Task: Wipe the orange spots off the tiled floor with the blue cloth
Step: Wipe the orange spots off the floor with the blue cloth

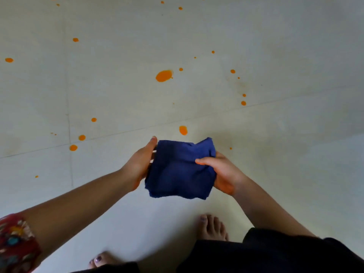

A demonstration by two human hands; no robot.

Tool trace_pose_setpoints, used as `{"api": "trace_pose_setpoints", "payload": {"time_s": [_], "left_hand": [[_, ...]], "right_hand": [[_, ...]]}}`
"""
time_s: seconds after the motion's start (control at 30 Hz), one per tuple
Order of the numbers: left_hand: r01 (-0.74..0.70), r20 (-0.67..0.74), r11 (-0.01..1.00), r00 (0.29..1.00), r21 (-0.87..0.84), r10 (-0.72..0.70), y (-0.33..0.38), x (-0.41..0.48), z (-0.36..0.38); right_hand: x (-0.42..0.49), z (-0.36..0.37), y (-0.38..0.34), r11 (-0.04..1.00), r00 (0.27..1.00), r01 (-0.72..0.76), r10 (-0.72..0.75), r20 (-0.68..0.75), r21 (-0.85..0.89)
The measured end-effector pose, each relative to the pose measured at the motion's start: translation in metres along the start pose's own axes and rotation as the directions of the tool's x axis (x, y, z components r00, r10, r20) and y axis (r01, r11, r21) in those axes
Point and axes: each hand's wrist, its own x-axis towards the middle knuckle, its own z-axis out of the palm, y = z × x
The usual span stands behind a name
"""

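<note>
Nearest: two bare feet are seen on the pale glossy tiled floor [126,217]. The right foot [212,226] is shown in full, the left foot [99,261] is cut by the frame edge. Dark trouser fabric [266,257] is draped over both. One red patterned sleeve [15,243] is seen on the left arm.

Further out: one dark blue folded cloth [177,170], soft, roughly square and ragged along its lower edge, is held in the air between both hands, clear of the floor. Left hand [139,164]: grip cupped on the cloth's left edge, thumb laid along it, fingers tucked under. Right hand [223,173]: grip pinching the right edge, thumb on top, fingers beneath.

Two thin grout lines are made out, crossing left of the cloth. Open tile is left on every side.

Beyond: roughly two dozen round orange spots [94,119] are counted, scattered; the smallest specks can't be counted reliably. The nearest spot [183,130] lies just past the cloth's far edge, the largest oval blot [163,75] further out.
</note>
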Motion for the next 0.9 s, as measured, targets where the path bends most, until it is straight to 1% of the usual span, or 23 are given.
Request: {"api": "trace_pose_setpoints", "payload": {"time_s": [0.03, 0.07, 0.1, 0.13, 0.17, 0.2, 0.23, 0.27, 0.3, 0.33, 0.37, 0.4, 0.43, 0.47, 0.5, 0.53, 0.57, 0.6, 0.67, 0.77, 0.83, 0.87, 0.9], "left_hand": [[-0.051, 0.032, 0.991, 0.998, 0.126, 0.048, -0.006, 0.007, 0.001], [-0.11, 0.063, 0.96, 0.993, 0.257, 0.097, -0.012, 0.014, 0.001], [-0.162, 0.098, 0.911, 0.986, 0.378, 0.134, -0.018, 0.021, 0.002], [-0.202, 0.131, 0.86, 0.979, 0.469, 0.158, -0.023, 0.027, 0.002], [-0.235, 0.163, 0.812, 0.971, 0.534, 0.173, -0.026, 0.031, 0.002], [-0.269, 0.193, 0.758, 0.963, 0.594, 0.191, -0.029, 0.036, 0.001], [-0.313, 0.232, 0.679, 0.95, 0.664, 0.211, -0.03, 0.04, 0.001], [-0.353, 0.277, 0.575, 0.936, 0.738, 0.219, -0.029, 0.043, 0.003], [-0.383, 0.312, 0.47, 0.923, 0.795, 0.225, -0.028, 0.046, 0.002], [-0.404, 0.339, 0.381, 0.913, 0.832, 0.226, -0.027, 0.049, 0.002], [-0.416, 0.355, 0.317, 0.905, 0.853, 0.233, -0.027, 0.051, 0.001], [-0.423, 0.362, 0.275, 0.899, 0.863, 0.247, -0.028, 0.053, 0.0], [-0.424, 0.355, 0.258, 0.894, 0.868, 0.273, -0.031, 0.055, -0.001], [-0.419, 0.34, 0.254, 0.891, 0.872, 0.301, -0.035, 0.057, -0.002], [-0.411, 0.318, 0.259, 0.887, 0.874, 0.336, -0.039, 0.06, -0.002], [-0.407, 0.295, 0.258, 0.877, 0.877, 0.38, -0.044, 0.064, -0.002], [-0.407, 0.277, 0.244, 0.858, 0.88, 0.433, -0.047, 0.07, -0.002], [-0.395, 0.249, 0.23, 0.841, 0.889, 0.481, -0.051, 0.075, -0.001], [-0.353, 0.172, 0.236, 0.812, 0.905, 0.557, -0.06, 0.087, 0.0], [-0.28, 0.032, 0.339, 0.811, 0.898, 0.584, -0.077, 0.095, 0.004], [-0.247, 0.007, 0.355, 0.829, 0.902, 0.559, -0.087, 0.095, 0.006], [-0.24, 0.016, 0.341, 0.837, 0.909, 0.547, -0.091, 0.095, 0.006], [-0.238, 0.025, 0.331, 0.844, 0.913, 0.536, -0.095, 0.095, 0.006]], "right_hand": [[-0.008, -0.011, -0.001, 0.996, 0.996, 0.073, -0.075, -0.045, -0.041], [-0.016, -0.027, -0.003, 0.975, 0.977, 0.182, -0.194, -0.085, -0.129], [-0.026, -0.041, -0.007, 0.915, 0.933, 0.292, -0.337, -0.128, -0.28], [-0.034, -0.054, -0.011, 0.813, 0.868, 0.351, -0.468, -0.163, -0.465], [-0.041, -0.066, -0.013, 0.685, 0.802, 0.346, -0.571, -0.177, -0.641], [-0.047, -0.075, -0.013, 0.557, 0.745, 0.29, -0.642, -0.182, -0.778], [-0.051, -0.082, -0.009, 0.425, 0.697, 0.21, -0.697, -0.17, -0.881], [-0.053, -0.087, -0.003, 0.286, 0.662, 0.119, -0.736, -0.139, -0.951], [-0.052, -0.09, 0.008, 0.164, 0.679, 0.024, -0.727, -0.104, -0.986], [-0.05, -0.093, 0.021, 0.098, 0.746, -0.047, -0.658, -0.1, -0.994], [-0.048, -0.093, 0.035, 0.074, 0.825, -0.09, -0.553, -0.117, -0.993], [-0.046, -0.092, 0.048, 0.074, 0.883, -0.111, -0.449, -0.133, -0.991], [-0.044, -0.09, 0.06, 0.102, 0.912, -0.111, -0.385, -0.142, -0.989], [-0.042, -0.089, 0.071, 0.142, 0.913, -0.114, -0.374, -0.16, -0.983], [-0.037, -0.091, 0.08, 0.175, 0.892, -0.125, -0.41, -0.188, -0.977], [-0.029, -0.095, 0.088, 0.18, 0.856, -0.157, -0.466, -0.224, -0.971], [-0.022, -0.1, 0.095, 0.146, 0.819, -0.211, -0.514, -0.256, -0.967], [-0.013, -0.105, 0.103, 0.088, 0.802, -0.266, -0.533, -0.271, -0.96], [0.002, -0.116, 0.119, -0.005, 0.807, -0.318, -0.527, -0.268, -0.948], [0.007, -0.131, 0.131, -0.087, 0.815, -0.292, -0.543, -0.201, -0.952], [0.008, -0.145, 0.123, -0.088, 0.805, -0.296, -0.559, -0.199, -0.951], [0.013, -0.152, 0.114, -0.06, 0.788, -0.328, -0.568, -0.238, -0.943], [0.024, -0.156, 0.1, -0.003, 0.755, -0.365, -0.586, -0.294, -0.931]]}}
